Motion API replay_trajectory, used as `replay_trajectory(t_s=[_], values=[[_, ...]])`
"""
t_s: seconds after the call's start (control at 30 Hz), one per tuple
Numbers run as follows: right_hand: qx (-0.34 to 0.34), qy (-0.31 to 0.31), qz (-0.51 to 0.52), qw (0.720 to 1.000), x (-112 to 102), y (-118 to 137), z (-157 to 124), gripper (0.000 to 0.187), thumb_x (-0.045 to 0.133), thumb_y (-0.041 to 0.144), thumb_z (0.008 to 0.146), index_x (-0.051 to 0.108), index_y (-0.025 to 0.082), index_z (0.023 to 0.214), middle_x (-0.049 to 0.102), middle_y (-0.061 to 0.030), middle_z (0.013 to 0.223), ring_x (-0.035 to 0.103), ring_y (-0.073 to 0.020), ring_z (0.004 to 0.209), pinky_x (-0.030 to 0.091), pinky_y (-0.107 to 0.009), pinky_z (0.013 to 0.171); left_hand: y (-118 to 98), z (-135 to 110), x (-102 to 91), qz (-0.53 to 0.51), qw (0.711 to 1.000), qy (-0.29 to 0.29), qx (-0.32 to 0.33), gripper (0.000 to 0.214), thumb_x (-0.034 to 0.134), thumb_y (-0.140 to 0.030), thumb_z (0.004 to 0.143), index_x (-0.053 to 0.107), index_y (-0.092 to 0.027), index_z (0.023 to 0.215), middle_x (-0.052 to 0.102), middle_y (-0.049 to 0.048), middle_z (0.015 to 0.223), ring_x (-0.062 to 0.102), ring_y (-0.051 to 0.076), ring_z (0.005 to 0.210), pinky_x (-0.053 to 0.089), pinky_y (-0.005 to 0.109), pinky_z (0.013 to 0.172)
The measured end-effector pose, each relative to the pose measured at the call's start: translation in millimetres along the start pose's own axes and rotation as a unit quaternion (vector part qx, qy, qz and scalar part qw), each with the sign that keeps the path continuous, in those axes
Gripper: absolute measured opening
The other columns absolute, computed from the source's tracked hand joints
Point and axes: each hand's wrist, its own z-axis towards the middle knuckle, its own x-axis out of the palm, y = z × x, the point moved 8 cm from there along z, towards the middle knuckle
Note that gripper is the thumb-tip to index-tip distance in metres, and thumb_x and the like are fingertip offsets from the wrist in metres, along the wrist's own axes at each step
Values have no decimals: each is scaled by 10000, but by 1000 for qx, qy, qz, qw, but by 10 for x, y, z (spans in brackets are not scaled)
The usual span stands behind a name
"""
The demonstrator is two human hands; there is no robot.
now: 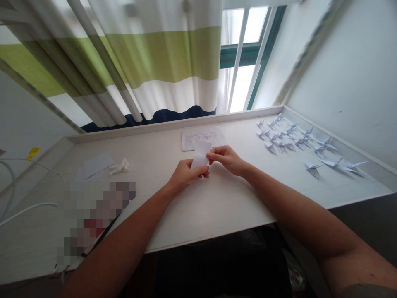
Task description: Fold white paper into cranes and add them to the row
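Note:
A small folded piece of white paper is held up above the desk between both hands. My left hand pinches its lower part, thumb on the near face and fingers behind. At its right edge my right hand grips the paper between thumb and fingertips. Just beyond the hands lies a printed sheet or booklet, partly hidden by the held paper and the right hand. Several folded white paper cranes stand on the right side of the desk.
Flat white paper sheets and a crumpled tissue lie on the left. A blurred-out object sits by my left forearm. White cables run along the left edge. A raised rim borders the desk's back, below a striped curtain.

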Motion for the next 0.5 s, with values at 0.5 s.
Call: replay_trajectory(t_s=[0.5], values=[[-23, -59, -31, 998, -104, 71, -8, 526, 838, 670, 820, 656, 198, 674, 641, -2, 652, 538, -147, 669, 446, -325, 724, -46, -14, -47, 47, 999, -5, 20, 369, 834, -518, 828, 829, -173, 958, 836, 89, 884, 765, 242, 847, 536, 342, 785]])
